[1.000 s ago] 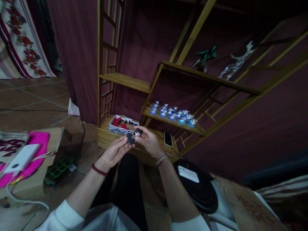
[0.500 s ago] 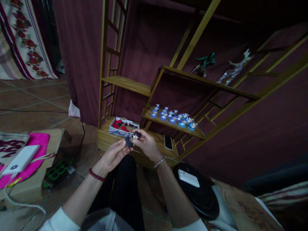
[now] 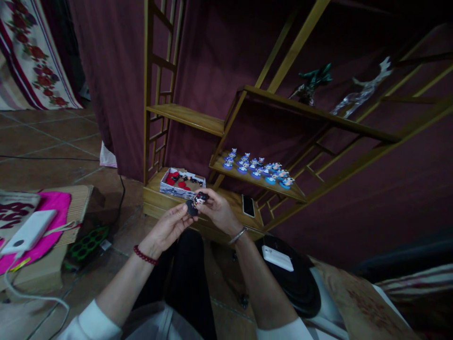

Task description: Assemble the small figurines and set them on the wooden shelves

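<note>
My left hand [image 3: 172,225] pinches a round black base [image 3: 191,208] between thumb and fingers. In my right hand [image 3: 220,210] is a small dark-haired figurine [image 3: 200,199], gripped at its head and body. Figurine and base meet between the two hands; I cannot tell whether they are joined. Just beyond the hands stands an open cardboard box [image 3: 180,191] holding red discs and several dark figurine pieces. Rows of small blue and purple figurines [image 3: 257,174] stand on the shelf to the right of the box.
A wooden display shelf [image 3: 193,120] rises ahead, with a dark green ornament [image 3: 313,82] and a clear one [image 3: 364,89] higher up. A phone [image 3: 248,206] lies right of the hands. A white device [image 3: 278,258] rests on a black stool. At left lies a white power bank [image 3: 30,231] with a cable.
The view has shifted slightly. Both hands keep hold of the figurine and its black base, which have turned only a little.
</note>
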`<state>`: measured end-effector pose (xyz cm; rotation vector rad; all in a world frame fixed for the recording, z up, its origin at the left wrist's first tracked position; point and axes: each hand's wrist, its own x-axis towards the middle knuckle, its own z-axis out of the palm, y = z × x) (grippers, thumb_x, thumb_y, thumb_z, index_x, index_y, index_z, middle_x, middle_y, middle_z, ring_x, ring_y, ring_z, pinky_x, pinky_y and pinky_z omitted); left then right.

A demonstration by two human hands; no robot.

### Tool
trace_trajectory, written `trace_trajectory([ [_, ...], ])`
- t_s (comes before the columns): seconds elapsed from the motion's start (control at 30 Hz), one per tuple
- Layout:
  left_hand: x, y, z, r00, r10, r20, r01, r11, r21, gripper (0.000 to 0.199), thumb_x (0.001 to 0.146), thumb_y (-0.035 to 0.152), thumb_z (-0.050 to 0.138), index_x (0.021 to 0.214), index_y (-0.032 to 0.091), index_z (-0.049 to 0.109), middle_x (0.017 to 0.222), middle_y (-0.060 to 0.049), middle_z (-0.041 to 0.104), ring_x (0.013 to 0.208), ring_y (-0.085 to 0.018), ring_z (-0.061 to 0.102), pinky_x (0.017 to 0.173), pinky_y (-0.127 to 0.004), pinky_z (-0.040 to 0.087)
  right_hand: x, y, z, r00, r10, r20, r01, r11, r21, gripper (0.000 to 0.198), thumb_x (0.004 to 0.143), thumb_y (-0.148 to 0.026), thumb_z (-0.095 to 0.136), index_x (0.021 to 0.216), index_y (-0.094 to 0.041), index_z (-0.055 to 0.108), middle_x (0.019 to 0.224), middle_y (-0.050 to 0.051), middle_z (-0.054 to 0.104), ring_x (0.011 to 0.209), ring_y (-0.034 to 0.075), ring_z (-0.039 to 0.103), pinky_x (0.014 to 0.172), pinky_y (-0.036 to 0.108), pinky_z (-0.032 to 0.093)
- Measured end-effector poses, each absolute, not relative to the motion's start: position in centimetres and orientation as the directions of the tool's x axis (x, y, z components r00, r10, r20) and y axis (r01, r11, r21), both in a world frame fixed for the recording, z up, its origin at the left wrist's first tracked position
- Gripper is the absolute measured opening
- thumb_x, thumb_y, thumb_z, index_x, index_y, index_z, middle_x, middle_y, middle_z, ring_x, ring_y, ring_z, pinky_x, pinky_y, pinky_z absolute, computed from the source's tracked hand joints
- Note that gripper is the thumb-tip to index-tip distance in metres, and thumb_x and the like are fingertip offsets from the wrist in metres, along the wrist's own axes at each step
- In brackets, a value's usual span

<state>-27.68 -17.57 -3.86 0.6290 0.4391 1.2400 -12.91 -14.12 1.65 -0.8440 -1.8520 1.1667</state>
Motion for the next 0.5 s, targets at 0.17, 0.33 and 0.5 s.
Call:
trace_trajectory([
  [0.17,-27.67,-17.28,-4.12,0.283,0.959,0.028,-0.739,0.199,0.644,0.020,0.074,0.024,0.064,0.087,0.009,0.066,0.083,-0.008,0.066,0.072,-0.012,0.060,0.070,-0.022,0.046,-12.99,-13.92,1.46,-0.464,0.844,0.268,0.173,0.383,-0.908,0.029,0.072,-0.025,0.060,0.101,-0.021,0.054,0.094,0.002,0.058,0.082,0.014,0.056,0.071,0.025,0.049],
  [0.33,-27.74,-17.13,-4.07,0.287,0.957,0.040,-0.744,0.196,0.638,0.019,0.074,0.024,0.064,0.086,0.009,0.066,0.081,-0.007,0.066,0.071,-0.011,0.060,0.068,-0.021,0.046,-12.99,-13.79,1.60,-0.476,0.831,0.290,0.216,0.429,-0.877,0.029,0.073,-0.023,0.059,0.102,-0.020,0.055,0.094,0.002,0.058,0.083,0.014,0.056,0.075,0.026,0.047],
  [0.5,-27.66,-17.30,-4.25,0.286,0.957,0.045,-0.751,0.195,0.631,0.019,0.074,0.023,0.065,0.087,0.009,0.066,0.082,-0.007,0.067,0.071,-0.012,0.061,0.071,-0.022,0.047,-12.82,-13.67,1.64,-0.512,0.806,0.297,0.278,0.483,-0.831,0.028,0.075,-0.021,0.057,0.103,-0.020,0.055,0.092,0.002,0.058,0.083,0.014,0.055,0.076,0.027,0.047],
])
